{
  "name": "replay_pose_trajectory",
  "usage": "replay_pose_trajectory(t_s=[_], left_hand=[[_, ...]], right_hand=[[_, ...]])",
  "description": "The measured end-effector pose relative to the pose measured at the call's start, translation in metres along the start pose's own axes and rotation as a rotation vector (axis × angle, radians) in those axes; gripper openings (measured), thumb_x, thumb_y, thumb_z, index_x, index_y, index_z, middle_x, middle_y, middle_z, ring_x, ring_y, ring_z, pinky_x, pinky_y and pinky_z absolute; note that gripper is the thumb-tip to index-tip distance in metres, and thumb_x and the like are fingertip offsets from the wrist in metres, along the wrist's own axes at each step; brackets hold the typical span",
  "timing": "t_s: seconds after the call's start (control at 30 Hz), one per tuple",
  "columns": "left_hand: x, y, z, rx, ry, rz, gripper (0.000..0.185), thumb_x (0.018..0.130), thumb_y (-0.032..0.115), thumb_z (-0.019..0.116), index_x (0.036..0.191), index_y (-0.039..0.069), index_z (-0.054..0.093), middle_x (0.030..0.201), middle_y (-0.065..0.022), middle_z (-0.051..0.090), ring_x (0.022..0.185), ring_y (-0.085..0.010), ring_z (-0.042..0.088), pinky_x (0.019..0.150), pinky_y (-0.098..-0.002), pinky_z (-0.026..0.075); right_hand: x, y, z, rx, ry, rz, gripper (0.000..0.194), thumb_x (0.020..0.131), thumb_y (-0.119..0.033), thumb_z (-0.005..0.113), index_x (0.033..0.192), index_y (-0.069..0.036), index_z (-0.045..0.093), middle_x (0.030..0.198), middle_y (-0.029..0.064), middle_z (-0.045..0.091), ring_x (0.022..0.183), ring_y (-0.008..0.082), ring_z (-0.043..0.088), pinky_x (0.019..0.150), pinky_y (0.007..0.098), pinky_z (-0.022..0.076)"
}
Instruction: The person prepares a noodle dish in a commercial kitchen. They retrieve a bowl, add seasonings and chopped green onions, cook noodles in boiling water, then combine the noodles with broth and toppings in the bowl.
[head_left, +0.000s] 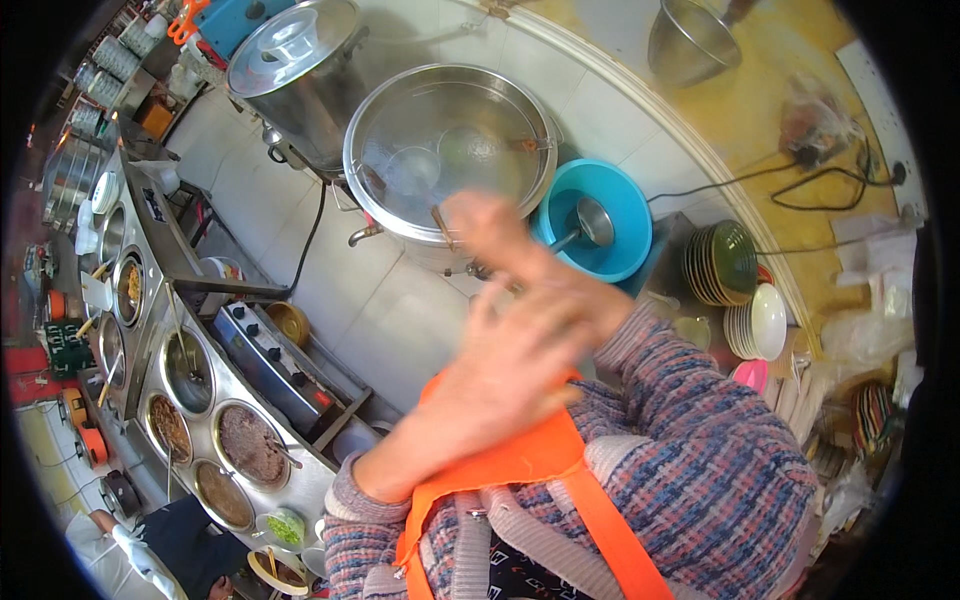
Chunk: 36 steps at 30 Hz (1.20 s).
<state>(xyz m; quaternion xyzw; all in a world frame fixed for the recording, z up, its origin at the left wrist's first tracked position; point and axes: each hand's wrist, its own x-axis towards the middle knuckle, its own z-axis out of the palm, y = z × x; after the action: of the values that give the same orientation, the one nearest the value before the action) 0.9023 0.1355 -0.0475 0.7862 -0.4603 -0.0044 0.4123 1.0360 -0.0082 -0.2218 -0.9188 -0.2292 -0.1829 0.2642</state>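
Observation:
My left hand (502, 352), its fingers spread and blurred, is raised before the orange apron (510, 442) and overlaps my right wrist in the view. My right hand (499, 232) reaches past it, blurred, near the front rim of a large round steel pot (450, 232). Its fingers are too smeared to tell whether they hold anything. A wooden-looking handle (442, 227) shows at the rim beside this hand. Steam hangs over the liquid in the pot. To the pot's right, a steel ladle (595, 221) rests in a turquoise plastic basin (639, 247).
A lidded stockpot (292, 112) stands behind left. Leftward, a steel counter (300, 476) holds round tubs of sauces and chopped greens (285, 529). Stacked green bowls (720, 262) and white bowls (766, 319) stand at right. A cable (304, 247) runs down the tiles. Part of another person (172, 540) shows at lower left.

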Motion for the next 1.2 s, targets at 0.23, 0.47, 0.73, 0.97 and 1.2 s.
replay_pose_trajectory(t_s=[0.23,0.47,0.73,0.97,1.2], left_hand=[[-0.055,-0.062,0.006,0.023,0.458,-0.583,0.031,0.073,0.002,0.073,0.101,0.001,0.061,0.108,-0.0155,0.064,0.100,-0.0332,0.060,0.086,-0.0383,0.048],[-0.128,-0.056,0.048,-0.113,0.720,-1.034,0.021,0.084,0.011,0.065,0.101,-0.001,0.063,0.101,-0.0149,0.065,0.099,-0.0278,0.064,0.088,-0.0359,0.048],[-0.242,-0.018,0.146,-0.709,1.484,-1.399,0.017,0.091,0.015,0.059,0.102,0.003,0.062,0.102,-0.0071,0.066,0.094,-0.0177,0.063,0.084,-0.0310,0.050],[-0.401,0.036,0.176,-0.679,2.575,-1.460,0.032,0.093,0.030,0.055,0.109,0.003,0.053,0.100,-0.0073,0.060,0.084,-0.0182,0.060,0.074,-0.0323,0.051],[-0.500,0.046,0.169,-0.741,2.598,-1.450,0.033,0.092,0.031,0.056,0.107,0.001,0.052,0.097,-0.0104,0.058,0.078,-0.0196,0.062,0.066,-0.0312,0.053]], right_hand=[[0.013,0.248,-0.045,-0.413,-0.533,0.646,0.050,0.085,-0.050,0.059,0.101,-0.002,0.063,0.098,0.0227,0.065,0.093,0.0408,0.062,0.078,0.0496,0.0492],[-0.017,0.326,-0.040,0.025,-0.721,0.744,0.042,0.077,-0.040,0.065,0.067,0.000,0.059,0.050,0.0131,0.054,0.039,0.0227,0.051,0.043,0.0376,0.0396],[0.054,0.209,-0.091,0.096,-0.622,0.763,0.050,0.094,-0.042,0.053,0.120,0.001,0.053,0.088,0.0114,0.063,0.075,0.0202,0.064,0.055,0.0295,0.0501],[-0.010,-0.111,0.003,0.808,-1.280,-0.015,0.050,0.098,-0.030,0.046,0.137,0.001,0.040,0.126,0.0135,0.055,0.110,0.0232,0.058,0.094,0.0343,0.0455],[-0.058,-0.232,0.052,0.478,-2.156,-0.159,0.046,0.101,-0.033,0.040,0.124,0.003,0.055,0.128,0.0195,0.054,0.121,0.0291,0.050,0.103,0.0355,0.0364]])
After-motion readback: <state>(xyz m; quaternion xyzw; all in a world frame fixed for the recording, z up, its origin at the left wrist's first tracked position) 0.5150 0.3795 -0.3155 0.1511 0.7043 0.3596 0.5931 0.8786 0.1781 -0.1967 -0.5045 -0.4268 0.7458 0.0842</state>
